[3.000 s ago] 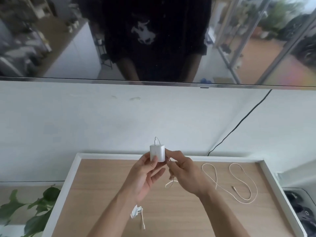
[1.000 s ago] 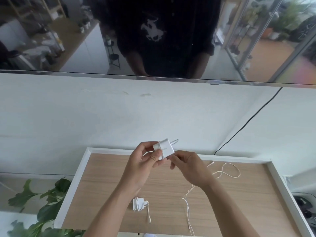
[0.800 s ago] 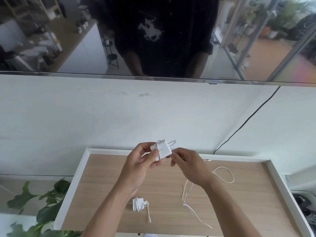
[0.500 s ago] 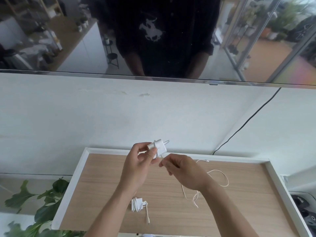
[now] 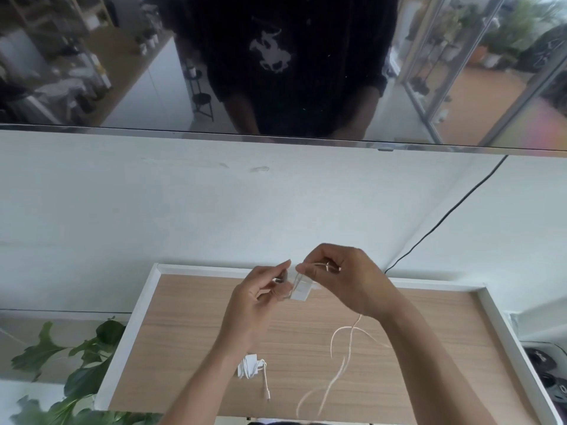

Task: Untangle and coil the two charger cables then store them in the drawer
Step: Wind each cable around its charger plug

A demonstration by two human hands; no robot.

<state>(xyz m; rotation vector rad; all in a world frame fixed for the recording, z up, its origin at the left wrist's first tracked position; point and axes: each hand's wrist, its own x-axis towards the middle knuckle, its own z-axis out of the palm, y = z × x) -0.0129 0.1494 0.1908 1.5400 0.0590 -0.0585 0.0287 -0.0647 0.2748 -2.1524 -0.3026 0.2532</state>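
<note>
My left hand (image 5: 260,299) pinches a white charger block (image 5: 300,289) above the open drawer (image 5: 129,342). My right hand (image 5: 346,280) holds the thin cream cable (image 5: 337,360) right beside the block, with a loop of it over the fingers. The rest of that cable hangs down in blurred strands over the wooden drawer bottom. A second white charger (image 5: 249,367) lies wound up on the drawer bottom below my left forearm, its short plug end (image 5: 265,391) sticking out toward me.
The drawer has a white rim and a wood-grain floor. A black wire (image 5: 441,222) runs down the white wall behind it. A leafy plant (image 5: 76,360) stands at the lower left. A glossy dark screen (image 5: 282,62) above reflects a person in a dark shirt.
My right hand rose from below the block to level with it, carrying the cable over. The loose cable that lay at the drawer's right has been pulled in and now dangles under my right wrist.
</note>
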